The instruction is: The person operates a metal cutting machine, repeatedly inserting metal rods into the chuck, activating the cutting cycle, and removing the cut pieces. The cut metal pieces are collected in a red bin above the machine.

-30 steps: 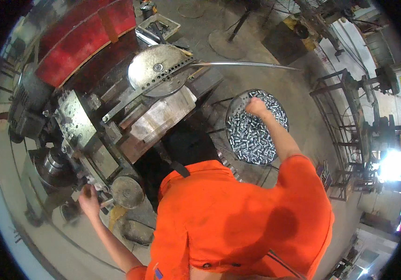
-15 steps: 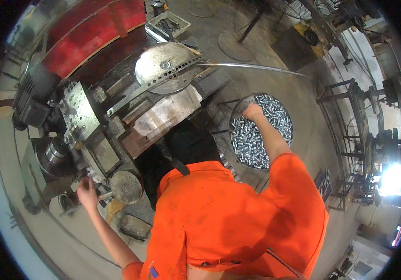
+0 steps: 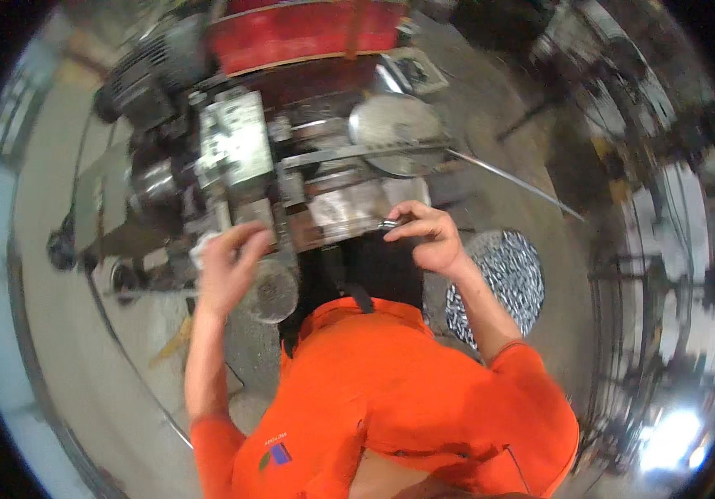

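Note:
My right hand (image 3: 434, 239) pinches a small shiny metal cylinder (image 3: 388, 224) between thumb and fingers, in front of the machine's flat metal plate (image 3: 349, 208). My left hand (image 3: 228, 264), smeared by motion, is over the near left part of the machine. Its thumb and fingers look apart, and no held thing shows. Just below its fingers lies a round metal disc (image 3: 272, 291). At my right, partly behind my forearm, a round container holds many small metal cylinders (image 3: 511, 279) like the one I hold.
A bright steel block (image 3: 237, 137) and a large round plate with a long perforated bar (image 3: 399, 125) belong to the machine. A long metal rod (image 3: 524, 183) juts out rightward. Behind stands a red panel (image 3: 307, 33); a shallow tray (image 3: 417, 71) is beside it.
My right hand has come from the container to the machine's front with a metal cylinder. My left hand has left the lever-like handle and moved up and right. The view has turned.

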